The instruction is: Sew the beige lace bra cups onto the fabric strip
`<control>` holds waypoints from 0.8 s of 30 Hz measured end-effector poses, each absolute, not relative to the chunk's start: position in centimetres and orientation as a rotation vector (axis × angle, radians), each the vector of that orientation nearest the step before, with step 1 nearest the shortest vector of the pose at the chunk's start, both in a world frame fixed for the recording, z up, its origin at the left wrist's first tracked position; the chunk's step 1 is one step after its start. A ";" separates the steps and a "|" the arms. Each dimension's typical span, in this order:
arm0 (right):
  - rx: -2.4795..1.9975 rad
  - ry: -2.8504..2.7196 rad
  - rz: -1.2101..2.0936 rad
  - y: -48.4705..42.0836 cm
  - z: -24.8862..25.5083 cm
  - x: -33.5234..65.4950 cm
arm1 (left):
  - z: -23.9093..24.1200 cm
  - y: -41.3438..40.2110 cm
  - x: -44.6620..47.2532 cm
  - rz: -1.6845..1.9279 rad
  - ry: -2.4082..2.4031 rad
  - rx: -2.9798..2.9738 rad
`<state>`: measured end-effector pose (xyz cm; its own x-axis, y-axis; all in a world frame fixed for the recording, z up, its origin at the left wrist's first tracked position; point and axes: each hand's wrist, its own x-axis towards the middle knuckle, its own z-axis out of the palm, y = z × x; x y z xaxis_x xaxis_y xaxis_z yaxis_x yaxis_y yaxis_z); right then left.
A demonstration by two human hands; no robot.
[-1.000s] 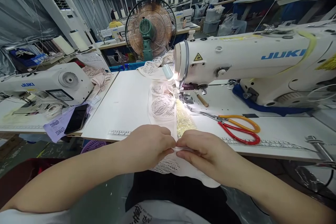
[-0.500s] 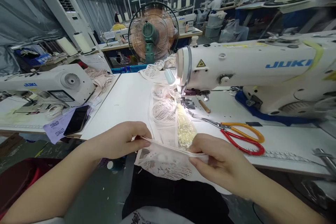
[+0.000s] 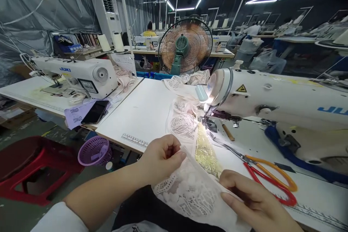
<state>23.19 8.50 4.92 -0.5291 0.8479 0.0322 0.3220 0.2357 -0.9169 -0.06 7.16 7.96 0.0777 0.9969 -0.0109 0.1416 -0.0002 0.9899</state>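
Note:
Between my hands stretches a pale pink lace bra piece [image 3: 190, 194], its edge pulled taut on a slant above my lap. My left hand [image 3: 164, 159] is closed in a pinch on the upper end of that edge. Further down, my right hand [image 3: 252, 197] pinches the same edge. More pale lace bra cups [image 3: 183, 123] lie on the table beside the needle of the white sewing machine [image 3: 285, 94]; whether they join the held piece I cannot tell. A shiny yellow patch [image 3: 203, 148] lies on the table just beyond my hands.
Scissors [image 3: 254, 163] with orange and red handles lie right of the yellow patch, near a wooden-handled tool [image 3: 228, 132]. A fan [image 3: 185, 45] stands behind the table. Leftward are a phone [image 3: 95, 112], a second sewing machine [image 3: 78, 74], a purple basket [image 3: 94, 152] and a red stool [image 3: 40, 166].
The view has swung left and tilted up. My left hand has risen relative to my right, so the held edge now slants, and more of the lace cup shows.

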 end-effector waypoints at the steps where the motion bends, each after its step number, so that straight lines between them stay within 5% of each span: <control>1: -1.081 -1.935 1.301 8.2 4.9 23.3 | 7.7 7.1 0.2 1.092 1.267 1.361; 7: -1.064 -1.924 1.274 7.5 4.6 24.1 | 7.4 7.3 1.2 1.105 1.187 1.354; 18: -0.904 -2.208 0.512 6.9 4.9 27.3 | 7.8 8.5 3.3 1.099 0.906 1.156; 24: -1.054 -2.134 0.462 6.5 4.8 28.1 | 7.2 8.7 5.3 1.189 1.001 1.446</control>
<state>28.12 6.54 4.78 -0.4222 0.7961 0.4337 0.5456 0.6052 -0.5797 5.33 8.69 7.22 0.1827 0.9666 0.1796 0.0128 -0.1850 0.9827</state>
